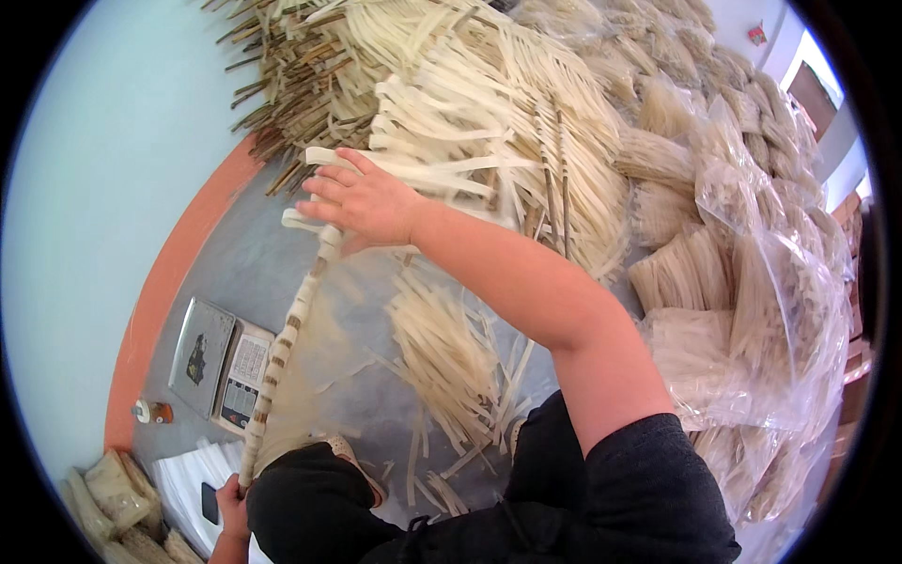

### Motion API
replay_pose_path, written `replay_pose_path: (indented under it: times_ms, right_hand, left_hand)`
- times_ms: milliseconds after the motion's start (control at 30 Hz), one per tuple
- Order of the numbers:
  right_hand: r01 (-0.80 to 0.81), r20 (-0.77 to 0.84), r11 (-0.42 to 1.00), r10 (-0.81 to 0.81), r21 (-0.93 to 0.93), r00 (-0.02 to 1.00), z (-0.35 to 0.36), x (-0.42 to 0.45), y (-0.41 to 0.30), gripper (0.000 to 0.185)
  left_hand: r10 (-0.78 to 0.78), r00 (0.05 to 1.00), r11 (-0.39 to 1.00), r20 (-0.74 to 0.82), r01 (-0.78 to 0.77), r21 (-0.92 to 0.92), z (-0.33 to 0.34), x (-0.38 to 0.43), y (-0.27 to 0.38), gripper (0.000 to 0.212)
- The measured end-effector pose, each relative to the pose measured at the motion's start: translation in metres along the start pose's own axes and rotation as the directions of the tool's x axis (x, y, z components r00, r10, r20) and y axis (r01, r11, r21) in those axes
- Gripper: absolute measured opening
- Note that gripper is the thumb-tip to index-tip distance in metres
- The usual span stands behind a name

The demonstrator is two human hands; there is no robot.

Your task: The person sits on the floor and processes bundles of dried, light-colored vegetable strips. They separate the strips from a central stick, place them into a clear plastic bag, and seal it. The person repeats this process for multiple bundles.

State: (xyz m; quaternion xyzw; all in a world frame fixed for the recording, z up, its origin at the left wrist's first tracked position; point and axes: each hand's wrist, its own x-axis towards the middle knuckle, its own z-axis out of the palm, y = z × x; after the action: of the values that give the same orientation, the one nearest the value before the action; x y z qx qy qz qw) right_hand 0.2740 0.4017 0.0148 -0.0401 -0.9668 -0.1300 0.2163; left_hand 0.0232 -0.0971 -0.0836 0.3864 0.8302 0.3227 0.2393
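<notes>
My left hand [233, 504], low on the left, grips the near end of a wooden stick [271, 377]. Pale flat strips, apparently dried noodles, are looped along the stick, and a blurred sheet of them [310, 366] hangs from its right side. At the stick's far end my right hand [366, 201] is stretched out flat, fingers apart, against the last strip loops [301, 220]. Its thumb side is partly hidden. Just beyond it lies a big heap of similar strips [451, 127], with many bare stick ends [296, 106] poking out on the left.
Loose strips [451, 352] lie on the grey floor between my feet. To the left are a weighing scale [204, 356], a small jar [153, 412], and a phone [209, 503] on white sheets [190, 472]. Plastic-wrapped noodle bundles [747, 317] are piled on the right. A wall [91, 211] bounds the left.
</notes>
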Motion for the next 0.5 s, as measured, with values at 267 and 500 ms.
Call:
replay_pose_path:
  times_ms: [267, 500]
  right_hand:
    - [0.111, -0.237, 0.981, -0.147, -0.159, 0.96, -0.032, 0.028, -0.06, 0.025]
    - [-0.104, -0.186, 0.989, 0.083, -0.106, 0.979, -0.098, 0.028, -0.078, 0.044]
  left_hand:
    - [0.15, 0.951, 0.941, -0.272, -0.052, 0.335, -0.027, -0.025, -0.031, 0.024]
    - [0.103, 0.935, 0.977, -0.338, -0.16, -0.144, -0.022, 0.025, 0.016, 0.047]
